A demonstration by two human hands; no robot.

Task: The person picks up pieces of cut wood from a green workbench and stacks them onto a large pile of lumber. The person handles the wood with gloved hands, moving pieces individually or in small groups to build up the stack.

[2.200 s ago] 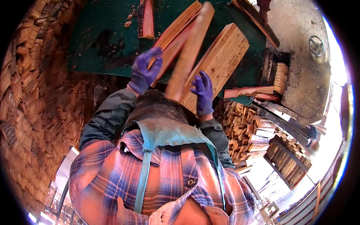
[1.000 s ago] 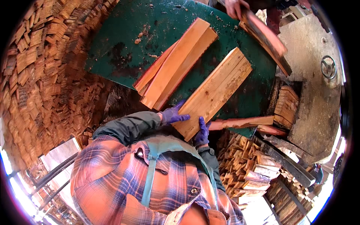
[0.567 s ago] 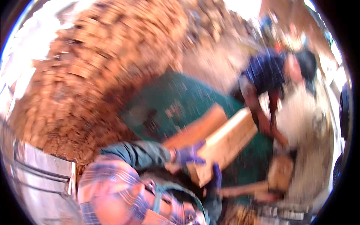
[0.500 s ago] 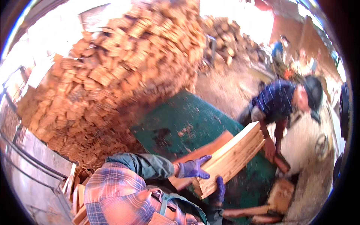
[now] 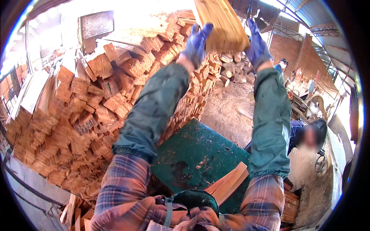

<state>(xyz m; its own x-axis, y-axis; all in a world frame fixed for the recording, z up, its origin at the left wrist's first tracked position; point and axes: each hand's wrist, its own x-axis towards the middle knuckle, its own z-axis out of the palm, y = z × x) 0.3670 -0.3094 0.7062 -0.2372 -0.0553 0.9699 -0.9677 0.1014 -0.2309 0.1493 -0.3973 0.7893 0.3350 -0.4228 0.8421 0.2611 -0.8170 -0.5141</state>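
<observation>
The left hand [image 5: 197,45] and right hand [image 5: 257,45], both in purple gloves, are raised at arm's length with a plank bundle [image 5: 222,25] held between them. The left hand bears on the bundle's left edge; the right is set against its lower right edge, fingers extended upward. Motion blur and the frame edge obscure the bundle, so its plank count cannot be confirmed. Below, two planks [image 5: 228,183] lie on the green tabletop [image 5: 189,144], beside the stacked lumber [image 5: 102,106].

Woodpile [image 5: 96,111] left, seemingly behind held wood [image 5: 224,24]
</observation>
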